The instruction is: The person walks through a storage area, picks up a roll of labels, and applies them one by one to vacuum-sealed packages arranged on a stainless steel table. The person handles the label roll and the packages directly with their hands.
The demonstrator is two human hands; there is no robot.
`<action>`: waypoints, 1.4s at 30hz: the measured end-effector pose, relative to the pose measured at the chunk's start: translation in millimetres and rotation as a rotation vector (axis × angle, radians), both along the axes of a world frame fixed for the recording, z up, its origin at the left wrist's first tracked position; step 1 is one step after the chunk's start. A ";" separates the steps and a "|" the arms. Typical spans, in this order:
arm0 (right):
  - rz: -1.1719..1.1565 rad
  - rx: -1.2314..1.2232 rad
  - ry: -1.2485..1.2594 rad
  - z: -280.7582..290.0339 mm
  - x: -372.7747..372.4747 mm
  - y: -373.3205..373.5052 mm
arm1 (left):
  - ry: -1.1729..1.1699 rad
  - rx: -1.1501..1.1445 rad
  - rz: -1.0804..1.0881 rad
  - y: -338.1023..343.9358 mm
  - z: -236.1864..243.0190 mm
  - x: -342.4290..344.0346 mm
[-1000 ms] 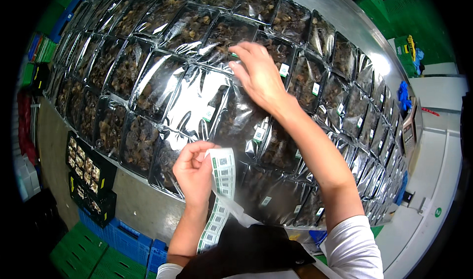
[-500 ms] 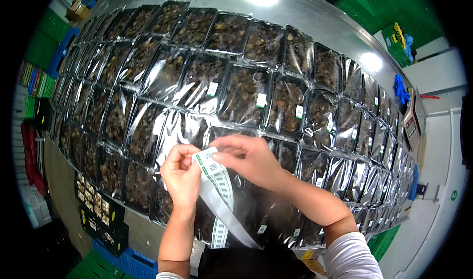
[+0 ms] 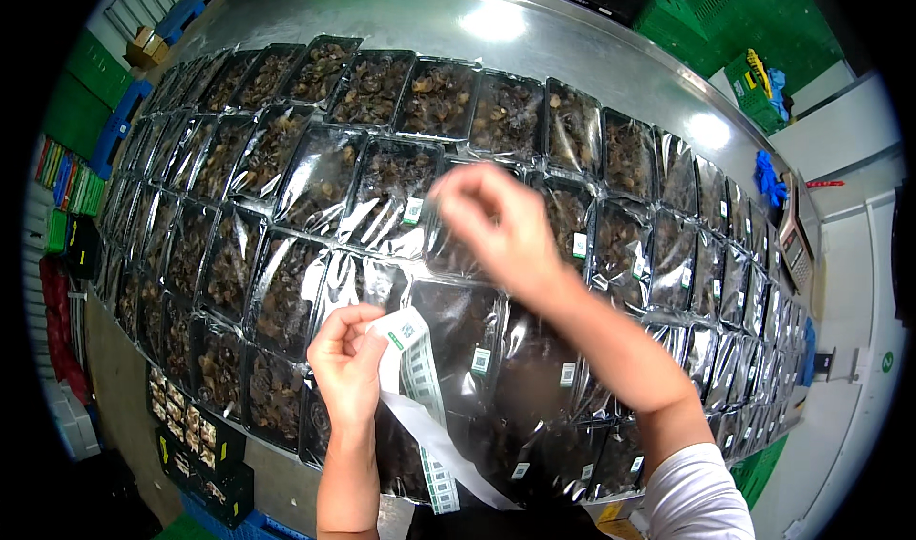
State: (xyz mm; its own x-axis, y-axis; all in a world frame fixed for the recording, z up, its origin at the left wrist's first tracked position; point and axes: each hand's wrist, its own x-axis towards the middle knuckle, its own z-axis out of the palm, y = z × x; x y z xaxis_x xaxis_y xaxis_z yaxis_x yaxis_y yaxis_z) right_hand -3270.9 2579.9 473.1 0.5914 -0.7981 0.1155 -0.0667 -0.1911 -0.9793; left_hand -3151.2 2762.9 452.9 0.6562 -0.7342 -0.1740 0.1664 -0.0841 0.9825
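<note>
My left hand [image 3: 348,363] pinches a strip of white-and-green printed labels [image 3: 423,378] between thumb and fingers. The strip hangs down in front of me, with a bare white length of backing [image 3: 434,433] beside it. My right hand [image 3: 501,225] is over the middle rows of film-wrapped black trays [image 3: 458,306]. Its thumb and fingers are drawn together, but motion blurs the tips and I cannot see what they hold. Dark brown, crinkled mushroom-like pieces fill the trays. A small label sits on the tray [image 3: 399,182] just left of my right hand.
Trays in tight rows cover much of the steel table [image 3: 429,15]. Blue gloves [image 3: 771,179] and a scale [image 3: 795,242] are at its right end. Green crates [image 3: 754,87] stand far right. Black crates of pale mushrooms [image 3: 196,435] stand low on the left.
My right hand has left the label strip and moved up and away over the trays. My left hand still holds the strip. The view has shifted slightly.
</note>
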 end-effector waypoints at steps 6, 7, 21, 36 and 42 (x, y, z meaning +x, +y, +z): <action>-0.087 -0.993 0.592 -43.0 17.4 -152.9 | -0.088 -0.095 -0.066 4.2 -9.0 -7.9; -0.027 -1.025 0.708 -44.3 22.1 -162.5 | -0.145 -0.152 -0.093 1.3 -7.6 -8.6; -0.159 -0.683 0.451 -63.3 34.9 -120.2 | 0.074 -0.140 0.051 -11.7 0.5 -14.9; -0.008 -0.075 0.059 -2.5 -53.7 55.1 | 0.041 -0.080 -0.058 -40.0 5.4 -41.3; -0.235 -0.634 0.272 -8.4 -51.4 -74.2 | 0.002 -0.051 -0.114 -27.4 -3.0 -39.6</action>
State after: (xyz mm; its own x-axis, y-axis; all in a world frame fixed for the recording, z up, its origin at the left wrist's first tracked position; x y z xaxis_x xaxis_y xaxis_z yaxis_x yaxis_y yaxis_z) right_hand -3322.3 2505.7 464.8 0.4862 -0.7360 0.4710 -0.4009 -0.6668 -0.6282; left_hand -3190.8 2735.5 449.9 0.5675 -0.8121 -0.1357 0.1606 -0.0524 0.9856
